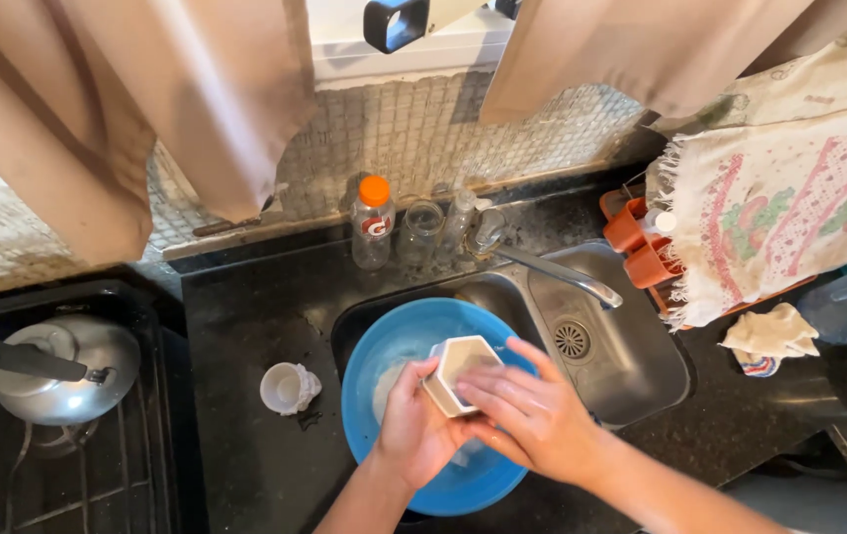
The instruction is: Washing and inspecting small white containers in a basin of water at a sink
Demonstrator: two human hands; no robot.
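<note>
The right hand (532, 420) lies nearest, its fingers (488, 381) spread flat over the mouth and side of a white hexagonal cup (455, 371), while the left hand (413, 430) clasps that cup from below, both held just above the blue basin (394, 341) in the sink (631, 366). This looks like the scrubbing stage of washing the cup. Rinsing would call for carrying it up and to the right of the fingers, under the faucet (562, 277); a small white cup (287, 388) sits on the dark desk (245, 326) left of the fingers.
</note>
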